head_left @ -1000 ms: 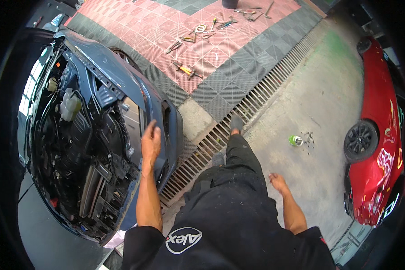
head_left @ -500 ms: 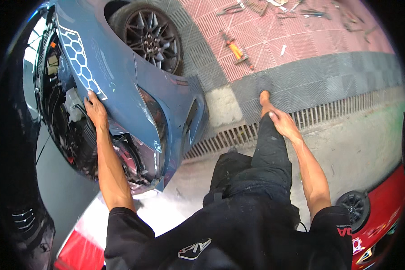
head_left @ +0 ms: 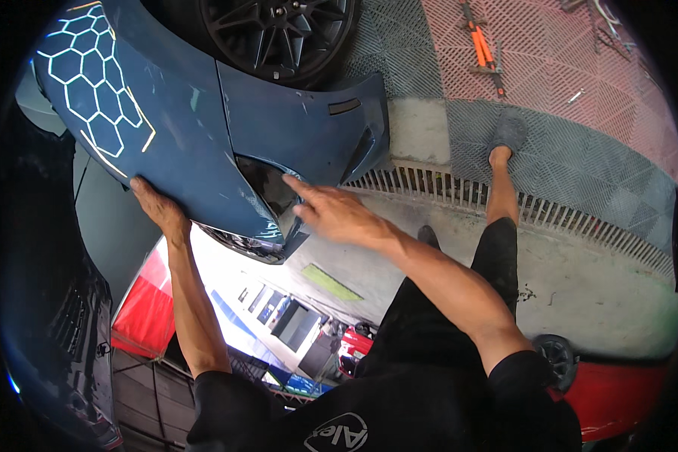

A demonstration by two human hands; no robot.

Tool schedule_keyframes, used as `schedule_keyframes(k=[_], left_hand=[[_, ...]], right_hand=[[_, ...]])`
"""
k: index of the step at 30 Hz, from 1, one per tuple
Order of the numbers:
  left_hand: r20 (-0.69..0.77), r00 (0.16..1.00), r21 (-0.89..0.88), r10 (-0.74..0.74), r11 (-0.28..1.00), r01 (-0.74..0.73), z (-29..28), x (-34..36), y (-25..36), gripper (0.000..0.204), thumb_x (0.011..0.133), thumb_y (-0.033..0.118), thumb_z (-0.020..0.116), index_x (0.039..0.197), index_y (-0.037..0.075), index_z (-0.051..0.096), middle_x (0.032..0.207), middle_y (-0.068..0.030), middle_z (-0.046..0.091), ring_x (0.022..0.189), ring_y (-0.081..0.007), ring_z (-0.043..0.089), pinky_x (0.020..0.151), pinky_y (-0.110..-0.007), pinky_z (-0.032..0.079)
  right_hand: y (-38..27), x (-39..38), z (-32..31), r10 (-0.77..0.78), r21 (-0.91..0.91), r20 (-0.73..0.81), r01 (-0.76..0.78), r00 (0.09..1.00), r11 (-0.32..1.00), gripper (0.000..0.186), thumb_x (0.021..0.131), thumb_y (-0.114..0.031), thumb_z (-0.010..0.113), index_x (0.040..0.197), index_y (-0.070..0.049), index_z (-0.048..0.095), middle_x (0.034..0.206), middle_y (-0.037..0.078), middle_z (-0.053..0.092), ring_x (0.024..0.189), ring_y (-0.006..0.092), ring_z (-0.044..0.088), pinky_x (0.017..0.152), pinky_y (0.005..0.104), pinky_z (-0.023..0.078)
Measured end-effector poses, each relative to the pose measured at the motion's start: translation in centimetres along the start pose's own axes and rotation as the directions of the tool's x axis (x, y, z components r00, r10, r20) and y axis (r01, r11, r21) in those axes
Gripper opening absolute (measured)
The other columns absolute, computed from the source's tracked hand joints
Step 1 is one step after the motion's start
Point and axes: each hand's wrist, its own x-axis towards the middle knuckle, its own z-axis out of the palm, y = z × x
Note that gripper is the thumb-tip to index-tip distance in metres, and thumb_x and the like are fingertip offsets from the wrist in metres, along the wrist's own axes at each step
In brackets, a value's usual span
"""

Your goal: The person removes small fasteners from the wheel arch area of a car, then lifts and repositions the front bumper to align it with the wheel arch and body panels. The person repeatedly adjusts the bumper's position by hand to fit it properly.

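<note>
My left hand (head_left: 162,207) rests open on the edge of a blue car's bodywork (head_left: 173,151), below a white honeycomb pattern (head_left: 94,83) that reflects or sits on the panel. My right hand (head_left: 328,211) reaches across, index finger extended and the others loosely apart, its fingertip at the dark headlight (head_left: 267,188); I cannot tell whether it touches. Neither hand appears to hold anything. The front bumper section (head_left: 301,120) continues rightward under a black spoked wheel (head_left: 279,26).
A raised black hood (head_left: 45,301) stands at the left. A metal drain grate (head_left: 429,181) crosses the floor; orange-handled tools (head_left: 482,45) lie on red and grey tiles (head_left: 550,83). A red car (head_left: 618,399) is at lower right, a bright doorway opening below.
My view has swung toward the blue car's front corner. My left hand has settled on the panel edge; my right hand has left my knee and moved left to the headlight.
</note>
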Motion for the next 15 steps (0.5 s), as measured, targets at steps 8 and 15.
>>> schedule_keyframes(k=[8,15], left_hand=[[-0.009,0.998,0.04,-0.059,0.997,0.06,-0.2,-0.1,-0.2,0.08,0.111,0.066,0.024,0.162,0.005,0.031,0.162,-0.0154,0.04,0.147,-0.0285,0.039,0.125,-0.043,0.029],[-0.072,0.996,0.201,-0.046,0.978,0.059,0.2,-0.2,0.0,0.082,0.112,0.065,0.018,0.159,0.0,0.034,0.158,-0.0174,0.042,0.144,-0.0278,0.04,0.123,-0.041,0.029]], right_hand=[[-2.0,4.6,1.7,-0.104,0.15,-0.065,0.112,0.992,0.982,0.069,0.106,-0.023,0.056,0.167,-0.01,0.026,0.153,0.029,0.053,0.128,0.0447,0.063,0.112,0.0504,0.047],[-1.8,6.3,0.8,-0.125,0.067,-0.009,0.125,0.992,0.99,0.066,0.107,-0.024,0.055,0.166,-0.01,0.029,0.153,0.025,0.054,0.134,0.0445,0.058,0.114,0.0512,0.046]])
